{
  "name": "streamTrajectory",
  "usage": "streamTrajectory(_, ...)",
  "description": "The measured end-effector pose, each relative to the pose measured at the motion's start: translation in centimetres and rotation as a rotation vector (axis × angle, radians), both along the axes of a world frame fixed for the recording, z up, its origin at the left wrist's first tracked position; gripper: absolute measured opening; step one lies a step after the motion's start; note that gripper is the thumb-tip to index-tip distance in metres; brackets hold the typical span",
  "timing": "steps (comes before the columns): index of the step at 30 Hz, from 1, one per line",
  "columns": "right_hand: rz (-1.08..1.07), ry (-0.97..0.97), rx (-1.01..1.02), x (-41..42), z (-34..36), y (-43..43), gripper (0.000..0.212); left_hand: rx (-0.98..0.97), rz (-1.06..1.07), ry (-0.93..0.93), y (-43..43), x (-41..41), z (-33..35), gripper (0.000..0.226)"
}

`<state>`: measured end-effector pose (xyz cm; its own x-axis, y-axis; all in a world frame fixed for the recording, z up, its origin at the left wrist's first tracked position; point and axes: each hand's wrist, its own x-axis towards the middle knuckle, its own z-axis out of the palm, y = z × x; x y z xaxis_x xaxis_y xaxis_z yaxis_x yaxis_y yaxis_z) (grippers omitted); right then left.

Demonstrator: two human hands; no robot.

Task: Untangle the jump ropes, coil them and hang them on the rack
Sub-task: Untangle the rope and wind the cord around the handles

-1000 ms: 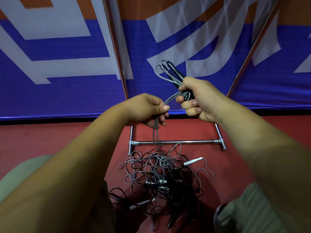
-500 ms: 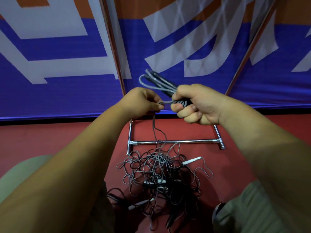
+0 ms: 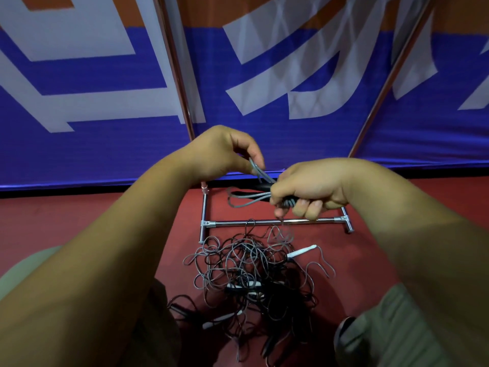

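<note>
My right hand (image 3: 309, 189) grips a coiled grey jump rope (image 3: 244, 200) with its black handles; the loops stick out leftward from my fist. My left hand (image 3: 227, 153) is just above and left of it and pinches a strand of the same grey rope between thumb and fingers. A thin strand hangs from the right fist down to a tangled pile of grey and black jump ropes (image 3: 251, 276) on the red floor, with white handles showing in it. The metal rack's base bar (image 3: 264, 223) lies beyond the pile, its uprights rising behind my hands.
A blue, white and orange banner wall (image 3: 105, 88) stands behind the rack. The rack's left upright (image 3: 176, 64) and right upright (image 3: 391, 72) slant upward. My knees in olive trousers (image 3: 391, 329) flank the pile on the red floor (image 3: 79, 215).
My right hand has dropped and turned the coil so its loops point left instead of up. My left hand rose above it, carrying the strand over the coil.
</note>
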<state>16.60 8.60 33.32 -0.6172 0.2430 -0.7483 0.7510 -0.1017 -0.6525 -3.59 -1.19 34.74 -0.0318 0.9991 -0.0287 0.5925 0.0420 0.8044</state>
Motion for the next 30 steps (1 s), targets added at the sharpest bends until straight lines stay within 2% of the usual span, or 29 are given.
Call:
streamTrajectory(3, -0.051, 0.005, 0.192, -0.2, -0.7, 0.5, 0.004, 0.033, -0.046, 0.261, 0.0, 0.3, 0.2, 0.025)
streamTrajectory(5, -0.108, 0.057, 0.346, -0.5, -1.3, 0.9, 0.008, 0.04, -0.059, 0.357, 0.0, 0.6, 0.1, 0.033)
streamTrajectory(8, -0.204, 0.144, 0.527, -1.0, -1.7, 1.5, 0.01, -0.014, 0.067, 0.312, 0.0, 0.7, -0.3, 0.03)
streamTrajectory(10, -0.279, 0.22, 0.548, -1.4, -1.3, 1.4, 0.016, -0.074, 0.13, 0.28, 0.2, 0.8, -0.6, 0.023)
streamTrajectory(12, -0.338, 0.298, 0.506, -1.8, -1.0, 1.2, 0.017, -0.116, 0.168, 0.29, 0.2, 0.9, -1.0, 0.018)
streamTrajectory(14, -0.397, 0.399, 0.379, -2.1, -0.7, 0.9, 0.017, -0.128, 0.225, 0.258, 0.2, 1.3, -1.3, 0.021)
streamTrajectory(15, -0.43, 0.438, 0.314, -2.2, -0.6, 0.8, 0.021, -0.137, 0.258, 0.186, 0.2, 1.6, -1.4, 0.025)
streamTrajectory(18, -0.539, 0.509, 0.229, -2.3, -0.3, 0.7, 0.056, -0.149, 0.326, 0.0, 0.1, 2.5, -1.2, 0.032)
streamTrajectory(20, -0.624, 0.526, 0.198, -2.4, -0.2, 0.9, 0.064, -0.094, 0.324, -0.078, 0.3, 2.6, -0.9, 0.036)
streamTrajectory(25, -0.736, 0.552, 0.052, -2.3, 0.1, 1.4, 0.045, 0.085, 0.183, -0.064, 0.0, 1.8, -0.1, 0.04)
streamTrajectory(28, -0.731, 0.57, 0.021, -2.2, 0.5, 1.4, 0.042, 0.083, 0.136, -0.34, 0.0, 2.0, 0.2, 0.043)
streamTrajectory(30, -0.732, 0.586, 0.007, -2.0, 0.8, 1.4, 0.039, 0.046, 0.074, -0.43, 0.0, 2.1, 0.2, 0.037)
